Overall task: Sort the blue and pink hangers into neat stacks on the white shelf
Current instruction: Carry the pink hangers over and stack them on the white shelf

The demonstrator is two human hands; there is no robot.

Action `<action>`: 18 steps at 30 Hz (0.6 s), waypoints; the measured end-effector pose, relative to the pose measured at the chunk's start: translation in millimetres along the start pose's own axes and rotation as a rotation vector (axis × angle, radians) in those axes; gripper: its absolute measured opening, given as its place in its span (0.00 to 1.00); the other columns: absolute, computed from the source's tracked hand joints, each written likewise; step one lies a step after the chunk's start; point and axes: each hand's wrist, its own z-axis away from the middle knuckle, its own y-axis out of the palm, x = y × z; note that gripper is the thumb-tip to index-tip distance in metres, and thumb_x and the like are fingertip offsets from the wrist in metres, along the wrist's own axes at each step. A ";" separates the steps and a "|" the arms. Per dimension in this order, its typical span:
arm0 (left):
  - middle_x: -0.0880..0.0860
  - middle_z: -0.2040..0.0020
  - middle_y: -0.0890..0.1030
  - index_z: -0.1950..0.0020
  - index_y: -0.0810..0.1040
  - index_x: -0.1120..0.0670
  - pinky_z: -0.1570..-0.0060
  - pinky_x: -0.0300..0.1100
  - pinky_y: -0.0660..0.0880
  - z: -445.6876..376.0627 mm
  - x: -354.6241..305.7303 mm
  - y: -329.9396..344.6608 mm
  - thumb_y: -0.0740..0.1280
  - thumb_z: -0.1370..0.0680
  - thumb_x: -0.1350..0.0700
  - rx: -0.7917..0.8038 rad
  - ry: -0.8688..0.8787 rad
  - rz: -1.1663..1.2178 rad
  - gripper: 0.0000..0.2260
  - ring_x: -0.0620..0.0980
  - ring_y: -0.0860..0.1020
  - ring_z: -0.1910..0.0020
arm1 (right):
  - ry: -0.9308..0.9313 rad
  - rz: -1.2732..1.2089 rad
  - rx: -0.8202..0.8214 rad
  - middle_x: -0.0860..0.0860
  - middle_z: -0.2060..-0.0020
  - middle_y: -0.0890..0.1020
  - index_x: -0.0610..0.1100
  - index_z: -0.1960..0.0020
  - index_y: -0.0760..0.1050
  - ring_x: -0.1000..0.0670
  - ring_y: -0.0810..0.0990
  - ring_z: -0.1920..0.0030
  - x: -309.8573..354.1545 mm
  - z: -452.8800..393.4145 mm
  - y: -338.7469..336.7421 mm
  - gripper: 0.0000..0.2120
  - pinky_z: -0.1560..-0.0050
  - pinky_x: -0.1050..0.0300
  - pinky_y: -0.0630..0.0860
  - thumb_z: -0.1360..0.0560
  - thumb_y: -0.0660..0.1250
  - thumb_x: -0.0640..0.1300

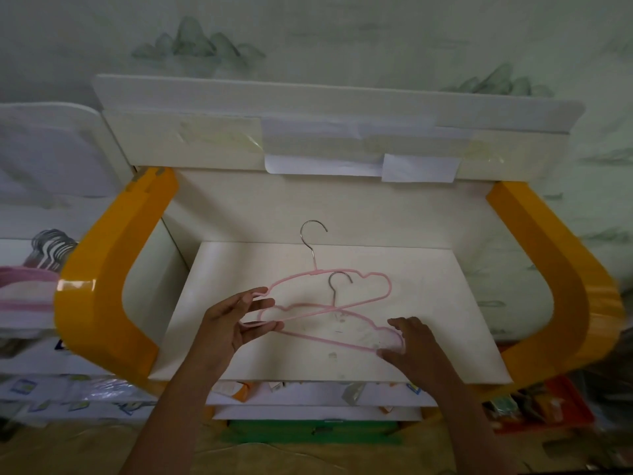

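Two pink cloud-shaped hangers with metal hooks lie overlapping on the white shelf (445, 303). The farther hanger (359, 273) is tilted, hook pointing to the back. The nearer hanger (329, 342) crosses over it. My left hand (236, 323) pinches the left end of the farther hanger between fingers and thumb. Around the right end of the nearer hanger curl the fingers of my right hand (411, 344). No blue hanger is in view.
Yellow curved side frames (102, 286) (565, 286) flank the shelf, and a white back panel rises behind it. A pile of pink hangers (24, 286) with metal hooks sits far left. A red tray (548, 409) with small items is at lower right.
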 end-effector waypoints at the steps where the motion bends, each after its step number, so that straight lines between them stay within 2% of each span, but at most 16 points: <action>1: 0.68 0.43 0.80 0.38 0.77 0.65 0.46 0.57 0.78 0.1 1.1 0.8 0.60 0.19 0.57 -0.011 0.017 -0.005 0.15 0.74 0.80 0.51 | 0.000 0.046 0.009 0.53 0.37 0.70 0.51 0.30 0.68 0.52 0.67 0.36 0.8 -0.5 1.3 0.32 0.40 0.55 0.72 0.30 0.73 0.57; 4: 0.66 0.44 0.81 0.38 0.77 0.65 0.46 0.55 0.79 1.0 3.8 3.6 0.59 0.18 0.57 -0.031 0.050 -0.002 0.15 0.72 0.81 0.51 | -0.007 0.125 -0.004 0.53 0.40 0.70 0.49 0.33 0.70 0.53 0.66 0.37 2.5 -2.8 4.1 0.28 0.43 0.58 0.72 0.29 0.74 0.54; 7: 0.65 0.46 0.81 0.39 0.77 0.65 0.45 0.56 0.78 1.3 4.5 5.9 0.58 0.17 0.56 -0.042 0.068 0.027 0.15 0.72 0.80 0.50 | -0.004 0.098 -0.014 0.55 0.47 0.70 0.49 0.41 0.73 0.53 0.69 0.42 1.5 -6.0 1.9 0.22 0.48 0.58 0.72 0.31 0.75 0.52; 11: 0.64 0.45 0.80 0.36 0.74 0.65 0.43 0.60 0.75 3.1 2.0 5.5 0.57 0.18 0.57 -0.023 0.092 0.081 0.16 0.75 0.79 0.48 | 0.013 0.051 0.013 0.54 0.50 0.74 0.51 0.46 0.69 0.53 0.75 0.50 -0.4 -6.5 -2.2 0.23 0.53 0.56 0.76 0.34 0.79 0.51; 15: 0.64 0.43 0.80 0.35 0.72 0.67 0.42 0.58 0.76 4.9 -3.8 6.3 0.55 0.17 0.60 0.009 0.122 0.131 0.15 0.75 0.78 0.48 | 0.033 -0.277 0.037 0.52 0.56 0.82 0.51 0.46 0.68 0.51 0.84 0.63 1.0 4.3 -7.9 0.23 0.62 0.56 0.82 0.32 0.78 0.40; 18: 0.63 0.43 0.80 0.34 0.72 0.66 0.42 0.58 0.76 7.4 -6.5 7.6 0.54 0.16 0.60 0.026 0.142 0.143 0.15 0.74 0.79 0.47 | 0.051 -0.648 0.034 0.44 0.56 0.85 0.44 0.46 0.76 0.43 0.86 0.60 3.8 13.7 -13.8 0.20 0.56 0.47 0.84 0.33 0.77 0.31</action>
